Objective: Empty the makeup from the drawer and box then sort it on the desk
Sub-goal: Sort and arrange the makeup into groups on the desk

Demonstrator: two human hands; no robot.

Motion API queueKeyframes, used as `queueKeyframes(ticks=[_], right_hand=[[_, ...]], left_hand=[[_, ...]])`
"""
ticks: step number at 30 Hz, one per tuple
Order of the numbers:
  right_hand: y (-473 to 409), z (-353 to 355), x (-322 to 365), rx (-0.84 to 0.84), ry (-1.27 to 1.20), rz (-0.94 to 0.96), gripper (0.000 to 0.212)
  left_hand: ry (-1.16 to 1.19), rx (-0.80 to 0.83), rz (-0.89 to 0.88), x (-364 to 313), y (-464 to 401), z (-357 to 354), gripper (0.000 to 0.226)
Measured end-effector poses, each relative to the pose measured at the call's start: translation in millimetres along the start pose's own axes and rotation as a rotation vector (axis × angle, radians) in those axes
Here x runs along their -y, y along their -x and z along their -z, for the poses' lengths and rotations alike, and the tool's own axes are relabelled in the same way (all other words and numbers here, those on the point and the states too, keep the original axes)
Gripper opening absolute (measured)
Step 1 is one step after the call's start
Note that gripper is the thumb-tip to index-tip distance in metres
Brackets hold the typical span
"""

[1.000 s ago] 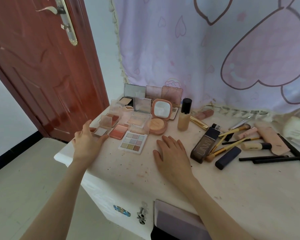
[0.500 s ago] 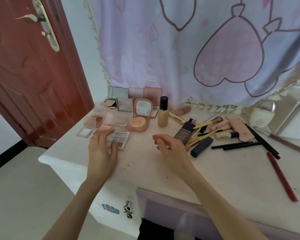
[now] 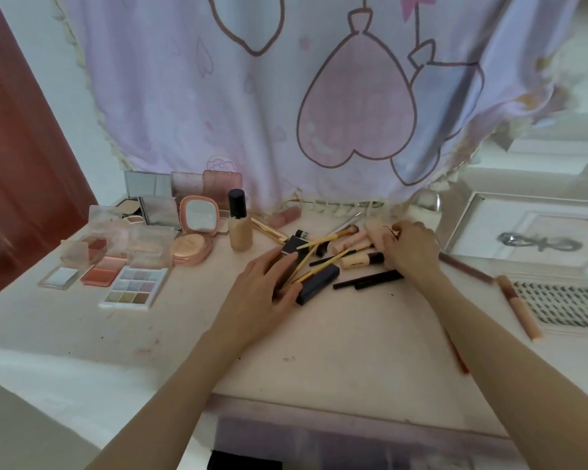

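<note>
Gold-handled brushes point(image 3: 323, 247) lay between the hands: left point(image 3: 262, 293) flat on the dark box point(image 3: 287, 262), right point(image 3: 409, 247) seemingly curled (blurred) round something.

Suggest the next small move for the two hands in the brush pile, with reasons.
Probably gather the gold-handled brushes into one parallel group. They lie crossed over the dark rectangular bottle and navy tube, while the palettes are already grouped at left. The left hand rests at the pile; the right hand is on its far side.

- Light: soft, even daylight; faint shadows.
- Glare: washed-out whites, upper right of frame.
- Blur: slight softness throughout.
- Distortion: wide-angle bending at edges.
</note>
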State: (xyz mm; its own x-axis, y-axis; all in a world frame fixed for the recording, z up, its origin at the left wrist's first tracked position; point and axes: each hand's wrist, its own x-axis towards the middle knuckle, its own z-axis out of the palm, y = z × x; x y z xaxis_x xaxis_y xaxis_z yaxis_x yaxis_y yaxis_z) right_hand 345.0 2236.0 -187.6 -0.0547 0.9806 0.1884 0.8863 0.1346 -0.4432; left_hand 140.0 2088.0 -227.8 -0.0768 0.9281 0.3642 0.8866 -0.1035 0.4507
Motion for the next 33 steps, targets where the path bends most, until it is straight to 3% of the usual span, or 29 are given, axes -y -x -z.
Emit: queueKeyframes(ticks=[2, 6, 16, 22, 28, 33], right_hand=[[-12.4, -2.9, -4.3, 0.06, 0.112, -0.069, 0.048], [-17.8, -11.6, -5.1, 0.111, 0.081, -0.136, 0.058], [10.5, -32.8, 17.9, 0.119, -0.008, 0.048, 0.049], [19.8, -38.7, 27.0, 0.074, -0.15, 0.13, 0.045], [21.6, -31.3, 20.4, 0.064, -0.376, 0.095, 0.051], [18.9, -10.4, 18.0, 0.01, -0.68, 0.032, 0.026]], left_hand=[[-0.008, -0.005, 0.01, 2.3, -1.4, -2.6, 0.056], [-0.028, 0.003, 0.015, 1.9, -0.8, -4.3, 0.057], [-0.101, -0.087, -0.035, 1.1, 6.2, -1.6, 0.054], [-0.111, -0.131, -0.047, -1.3, 7.9, -0.7, 0.045], [-0.064, -0.136, -0.057, 2.8, 8.0, -1.7, 0.04], [0.086, -0.23, -0.053, -0.8, 6.9, 2.7, 0.044]])
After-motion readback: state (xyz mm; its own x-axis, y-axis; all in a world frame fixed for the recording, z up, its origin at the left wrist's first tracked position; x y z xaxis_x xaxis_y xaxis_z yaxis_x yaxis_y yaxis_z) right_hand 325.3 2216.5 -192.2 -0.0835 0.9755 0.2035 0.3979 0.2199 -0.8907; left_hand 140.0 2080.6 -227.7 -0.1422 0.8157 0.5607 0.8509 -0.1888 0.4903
